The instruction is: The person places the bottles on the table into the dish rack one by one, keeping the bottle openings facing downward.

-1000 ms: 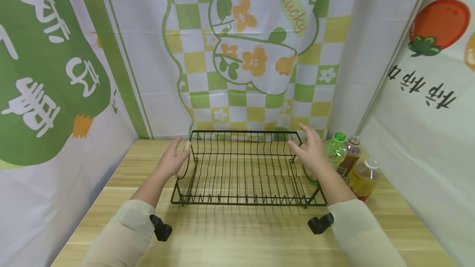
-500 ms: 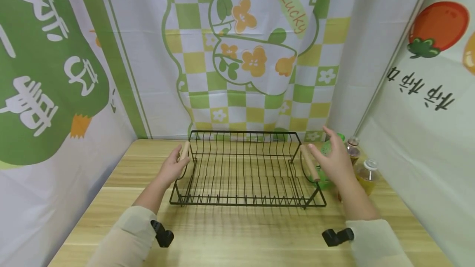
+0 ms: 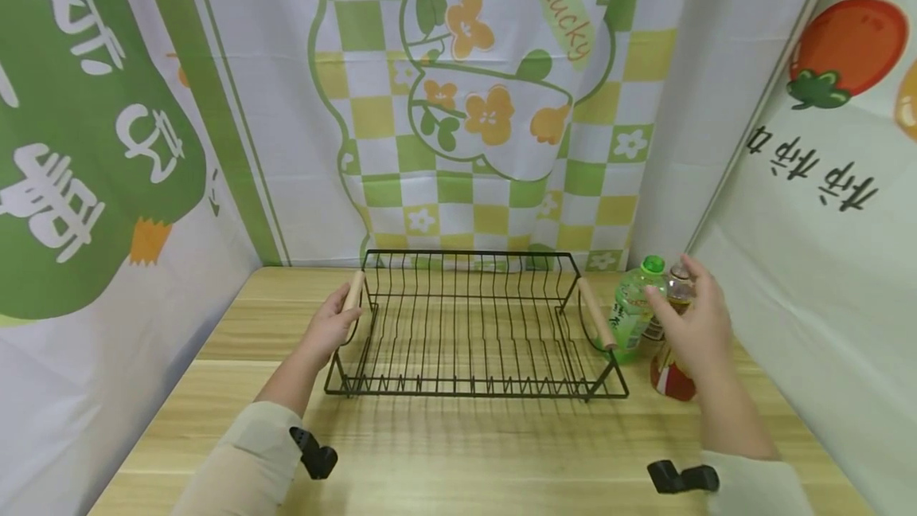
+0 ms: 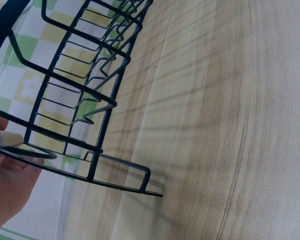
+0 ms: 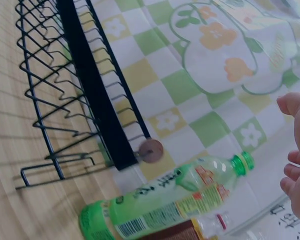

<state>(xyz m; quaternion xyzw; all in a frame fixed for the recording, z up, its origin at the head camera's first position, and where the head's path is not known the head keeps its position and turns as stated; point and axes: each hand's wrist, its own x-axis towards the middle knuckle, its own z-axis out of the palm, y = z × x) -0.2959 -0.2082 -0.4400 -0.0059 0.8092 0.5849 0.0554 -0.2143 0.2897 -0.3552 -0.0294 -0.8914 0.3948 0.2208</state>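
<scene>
A black wire dish rack [image 3: 473, 395] with two wooden handles stands on the wood-grain table. My left hand [image 3: 325, 329] holds its left wooden handle [image 3: 354, 293]; in the left wrist view, fingers and thumb lie around that handle [image 4: 7, 138]. The right wooden handle [image 3: 596, 313] is free of any hand. Over the bottles at the right, my right hand [image 3: 695, 325] is raised with fingers apart and nothing in it. A green bottle [image 3: 630, 305] with a green cap stands just left of that hand, also seen in the right wrist view as a green bottle [image 5: 155, 200].
Behind the green bottle is a clear-necked bottle [image 3: 680, 287]. Nearer, a bottle with a red label [image 3: 672, 381] is partly covered by the right hand. Printed cloth [image 3: 494, 205] hangs behind the table [image 3: 458, 460] and on both sides.
My right hand has moved right, from the rack's right handle to over the bottles, uncovering the handle and the green bottle. My left hand stays at the left handle.
</scene>
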